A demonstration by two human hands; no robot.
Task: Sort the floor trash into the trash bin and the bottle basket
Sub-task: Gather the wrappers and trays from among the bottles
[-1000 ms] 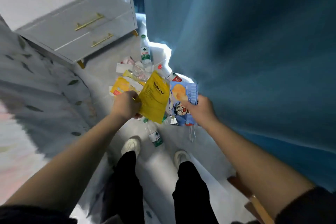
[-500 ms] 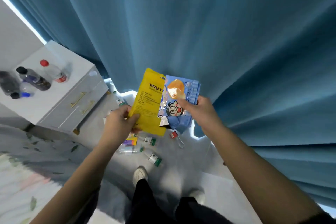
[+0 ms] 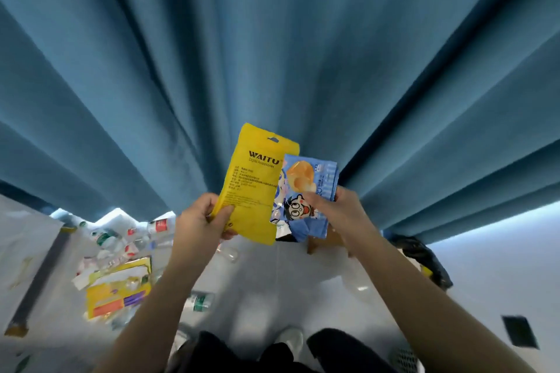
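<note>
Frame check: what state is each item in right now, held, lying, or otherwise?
yellow packet: off the floor, pinched at its lower corner by the left hand.
blue snack wrapper: crumpled, gripped by the right hand.
green-label bottle: lying on its side on the floor.
yellow floor package: lying flat, untouched.
black-bagged bin: at the right, partly hidden by the arm.

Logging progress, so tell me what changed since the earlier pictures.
The left hand and right hand raised the yellow pouch and blue bag from over the floor litter to before the curtain. The view swung right; a black-lined bin appeared. Grips unchanged: left on pouch, right on bag.
</note>
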